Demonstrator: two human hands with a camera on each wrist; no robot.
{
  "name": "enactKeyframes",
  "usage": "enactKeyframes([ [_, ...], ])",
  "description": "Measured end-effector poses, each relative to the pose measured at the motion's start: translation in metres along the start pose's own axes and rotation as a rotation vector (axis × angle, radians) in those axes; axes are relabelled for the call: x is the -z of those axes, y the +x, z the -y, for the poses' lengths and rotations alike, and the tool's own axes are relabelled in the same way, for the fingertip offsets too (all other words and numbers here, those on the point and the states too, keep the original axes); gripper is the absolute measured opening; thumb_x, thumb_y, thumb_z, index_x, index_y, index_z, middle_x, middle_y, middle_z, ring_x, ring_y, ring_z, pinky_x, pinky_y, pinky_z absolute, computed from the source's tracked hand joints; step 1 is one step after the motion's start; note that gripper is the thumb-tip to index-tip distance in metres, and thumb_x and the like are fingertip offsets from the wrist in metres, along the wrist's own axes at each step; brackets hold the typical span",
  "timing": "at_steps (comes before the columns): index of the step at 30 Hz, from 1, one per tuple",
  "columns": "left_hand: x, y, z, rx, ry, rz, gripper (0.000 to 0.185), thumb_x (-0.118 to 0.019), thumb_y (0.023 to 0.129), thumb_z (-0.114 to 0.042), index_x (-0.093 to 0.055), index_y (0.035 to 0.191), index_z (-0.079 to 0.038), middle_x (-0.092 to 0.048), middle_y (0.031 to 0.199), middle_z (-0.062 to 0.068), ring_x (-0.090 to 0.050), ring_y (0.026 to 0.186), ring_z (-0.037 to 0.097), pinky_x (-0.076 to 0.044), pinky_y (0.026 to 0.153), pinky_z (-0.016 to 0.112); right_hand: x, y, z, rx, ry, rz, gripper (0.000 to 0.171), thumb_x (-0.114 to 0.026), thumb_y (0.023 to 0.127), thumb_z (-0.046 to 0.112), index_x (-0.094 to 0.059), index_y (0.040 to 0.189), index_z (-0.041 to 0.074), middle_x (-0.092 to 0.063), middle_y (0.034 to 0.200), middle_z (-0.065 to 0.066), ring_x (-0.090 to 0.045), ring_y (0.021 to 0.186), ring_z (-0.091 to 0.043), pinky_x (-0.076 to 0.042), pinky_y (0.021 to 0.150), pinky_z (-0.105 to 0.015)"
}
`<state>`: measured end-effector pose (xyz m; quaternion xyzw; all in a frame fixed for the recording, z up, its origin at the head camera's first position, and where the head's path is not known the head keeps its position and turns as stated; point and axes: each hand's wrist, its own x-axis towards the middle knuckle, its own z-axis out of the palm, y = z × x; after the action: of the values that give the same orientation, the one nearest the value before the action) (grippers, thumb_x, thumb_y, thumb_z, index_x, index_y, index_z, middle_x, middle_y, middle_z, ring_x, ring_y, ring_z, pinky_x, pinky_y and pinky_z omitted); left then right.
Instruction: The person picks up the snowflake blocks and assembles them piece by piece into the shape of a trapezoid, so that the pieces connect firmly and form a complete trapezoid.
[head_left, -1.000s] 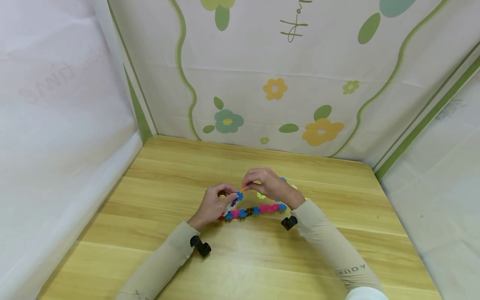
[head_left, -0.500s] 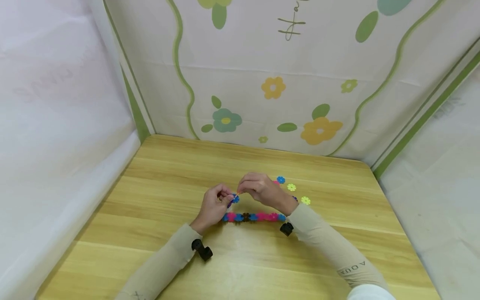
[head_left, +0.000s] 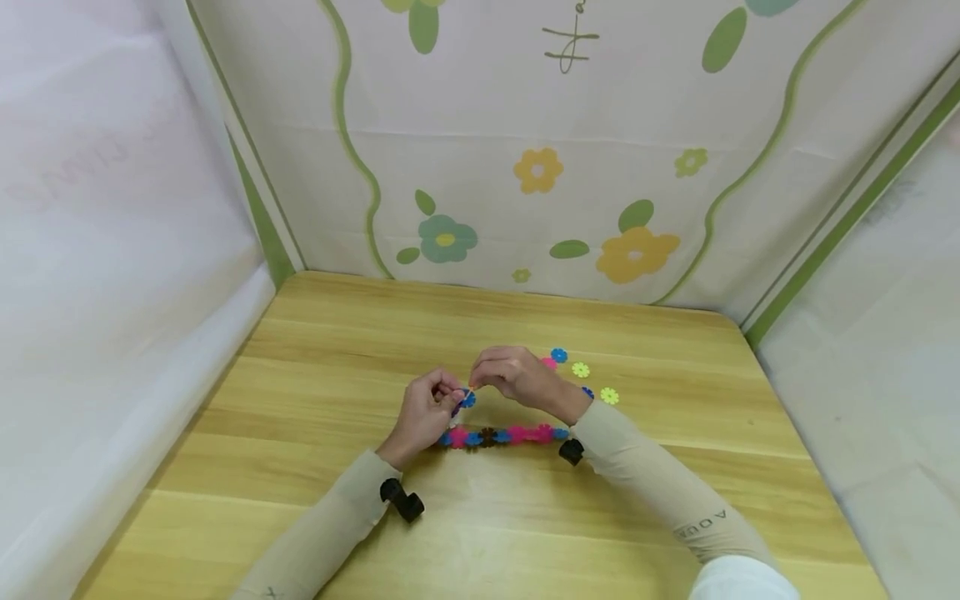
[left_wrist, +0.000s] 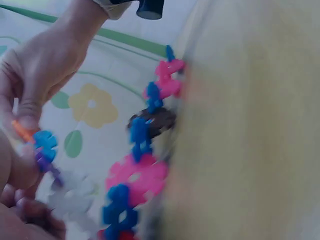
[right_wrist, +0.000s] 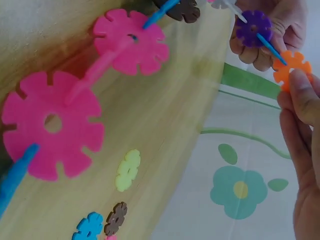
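Note:
My right hand (head_left: 517, 379) pinches an orange snowflake disc (right_wrist: 290, 69) between thumb and fingers. The orange disc meets the edge of a blue disc (left_wrist: 46, 145), which is joined to a purple disc (right_wrist: 254, 28). My left hand (head_left: 422, 417) grips the chain by this end, with its fingertips around the purple and blue discs. Beyond the purple one comes a white disc (left_wrist: 71, 195), partly hidden in the head view. The rest of the interlocked chain, with a brown disc (head_left: 489, 437) and pink discs (right_wrist: 52, 125), stretches rightward along the table in front of both hands.
Loose discs lie beyond my right hand on the wooden table (head_left: 360, 333): a blue one (head_left: 559, 356), a yellow one (head_left: 581, 370) and another yellow disc (head_left: 609, 396). Printed cloth walls (head_left: 450, 117) enclose the table's back and sides.
My right hand has come slightly left and down, bringing the orange disc against the blue one. The chain has shifted slightly, and more loose discs show beside my right wrist.

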<state>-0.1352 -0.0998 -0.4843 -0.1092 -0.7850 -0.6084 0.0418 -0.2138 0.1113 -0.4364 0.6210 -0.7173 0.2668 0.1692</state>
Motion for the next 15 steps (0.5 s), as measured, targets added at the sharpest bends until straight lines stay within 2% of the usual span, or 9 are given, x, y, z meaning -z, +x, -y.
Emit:
enactKeyframes([
  [3,0.007,0.004,0.0,-0.003,0.029,0.067,0.006,-0.068,0.103,-0.007,-0.07,0.097,-0.004,-0.068,0.088,0.012,-0.059,0.075,0.016,-0.049,0.068,0.024,0.005,0.001,-0.001,-0.047,0.053,0.045,0.009,-0.077,0.092,-0.002,-0.079,0.094,0.007,-0.078,0.097,-0.004,-0.077,0.087,-0.013,-0.061,0.081,-0.018],
  [5,0.011,0.006,0.0,0.002,0.031,0.104,0.006,-0.068,0.104,-0.011,-0.072,0.104,-0.007,-0.07,0.096,0.01,-0.062,0.085,0.017,-0.052,0.078,0.027,0.009,0.001,-0.001,-0.089,0.093,0.087,0.009,-0.076,0.093,-0.001,-0.08,0.096,0.007,-0.079,0.099,-0.003,-0.077,0.09,-0.013,-0.061,0.082,-0.018],
  [10,0.015,0.011,0.0,0.007,0.02,0.207,0.023,-0.068,0.105,-0.021,-0.072,0.127,-0.016,-0.072,0.125,0.003,-0.065,0.115,0.022,-0.052,0.105,0.046,0.014,0.003,-0.002,-0.163,0.182,0.166,0.01,-0.074,0.096,0.002,-0.081,0.1,0.008,-0.08,0.104,-0.004,-0.077,0.094,-0.012,-0.061,0.086,-0.019],
  [13,0.015,0.012,0.0,-0.007,0.022,0.268,0.029,-0.067,0.106,-0.025,-0.07,0.133,-0.017,-0.071,0.133,0.003,-0.065,0.122,0.023,-0.051,0.109,0.051,0.015,0.003,-0.002,-0.183,0.215,0.188,0.011,-0.073,0.097,0.003,-0.081,0.103,0.008,-0.08,0.106,-0.005,-0.077,0.097,-0.013,-0.061,0.086,-0.02],
  [15,0.014,0.012,0.0,-0.001,0.02,0.277,0.032,-0.067,0.106,-0.028,-0.07,0.135,-0.016,-0.071,0.134,0.004,-0.066,0.121,0.024,-0.052,0.107,0.049,0.017,0.004,-0.002,-0.208,0.213,0.206,0.011,-0.074,0.098,0.005,-0.081,0.105,0.009,-0.08,0.108,-0.004,-0.077,0.098,-0.014,-0.061,0.087,-0.021],
])
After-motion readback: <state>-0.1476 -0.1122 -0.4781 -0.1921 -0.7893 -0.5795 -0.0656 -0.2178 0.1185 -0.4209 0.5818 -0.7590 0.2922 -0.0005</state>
